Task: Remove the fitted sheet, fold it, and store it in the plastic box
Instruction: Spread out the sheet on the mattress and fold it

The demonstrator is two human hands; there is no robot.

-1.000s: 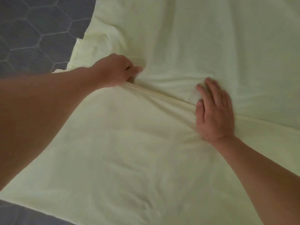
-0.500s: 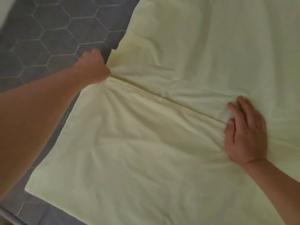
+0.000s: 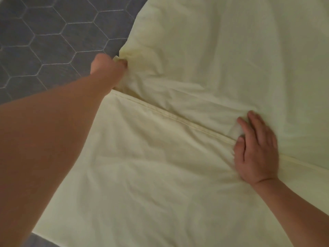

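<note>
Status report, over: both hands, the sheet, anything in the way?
Left hand grips gathered edge of the sheet. Right hand flat, pressing it down. Sheet spread over grey quilted surface. Nothing blocks it.

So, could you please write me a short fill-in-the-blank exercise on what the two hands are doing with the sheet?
1. The left hand grips a bunched edge of the sheet, while the right hand lies ____ on it.
2. The sheet is pale ____.
3. The grey surface beside the sheet is stitched in ____.
4. A white tag peeks out beside the fingers of the ____ hand.
Missing words: flat; yellow; hexagons; right.
</note>
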